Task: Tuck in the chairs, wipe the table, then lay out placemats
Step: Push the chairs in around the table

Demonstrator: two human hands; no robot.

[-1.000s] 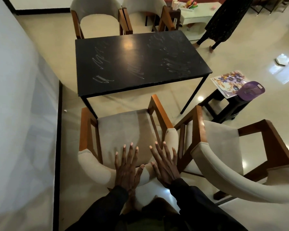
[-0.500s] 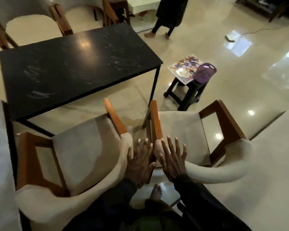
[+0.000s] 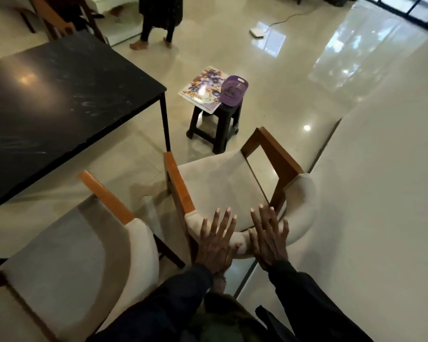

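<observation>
**Both hands flat on the back of the right chair**

The left hand [image 3: 216, 243] and right hand [image 3: 269, 239] lie side by side on the padded back of the right chair [image 3: 215, 183]. Their fingers are straight and spread, gripping nothing. This chair stands off the near right corner of the black table [image 3: 59, 95]. A second chair [image 3: 67, 248] stands to its left. Placemats [image 3: 202, 88] rest on a stool [image 3: 214, 124] farther away.

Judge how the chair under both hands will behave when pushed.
The chair probably slides easily, since the floor is glossy. Its wooden frame looks rigid, so it likely moves as one piece. With the left hand and right hand flat on the padded backrest, it may swivel if pushed unevenly.
</observation>
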